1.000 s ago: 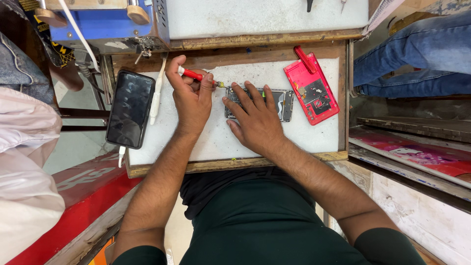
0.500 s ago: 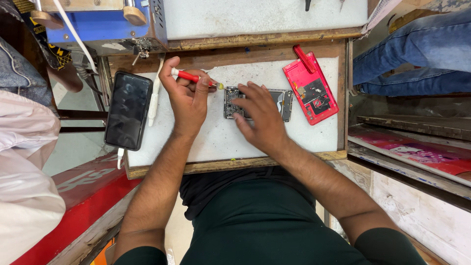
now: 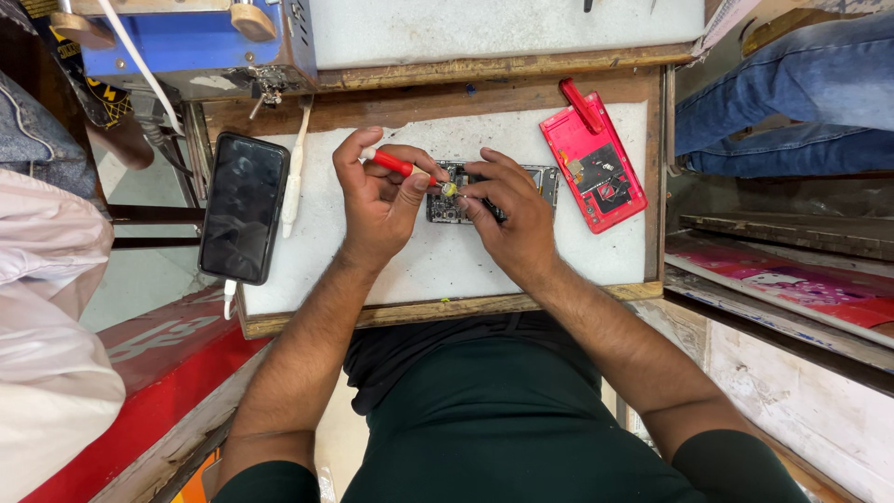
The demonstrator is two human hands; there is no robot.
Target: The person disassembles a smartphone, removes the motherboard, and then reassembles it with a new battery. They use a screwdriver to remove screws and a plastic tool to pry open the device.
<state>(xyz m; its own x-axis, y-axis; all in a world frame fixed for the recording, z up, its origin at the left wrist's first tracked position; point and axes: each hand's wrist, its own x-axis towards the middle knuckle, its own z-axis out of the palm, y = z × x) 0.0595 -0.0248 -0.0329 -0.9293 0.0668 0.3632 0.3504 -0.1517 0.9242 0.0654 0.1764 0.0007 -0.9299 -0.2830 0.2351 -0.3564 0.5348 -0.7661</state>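
Observation:
My left hand [image 3: 377, 200] is shut on a small red-handled screwdriver [image 3: 391, 164], whose tip points right onto an opened phone [image 3: 545, 183] lying on the white work mat [image 3: 438, 265]. My right hand [image 3: 512, 219] rests on the phone and covers most of it. Its thumb and fingers pinch at the screwdriver tip over the exposed circuit board. What sits between those fingertips is too small to tell.
A black phone [image 3: 244, 205] lies screen-up at the mat's left edge, beside a white cable [image 3: 293, 177]. A red phone back cover [image 3: 596, 168] lies at the right. A blue machine [image 3: 186, 42] stands behind. A person's legs in jeans [image 3: 782, 102] are at the upper right.
My left hand has swung the screwdriver tip down onto the opened phone. My right hand went from lying flat on the phone to pinching at the tip.

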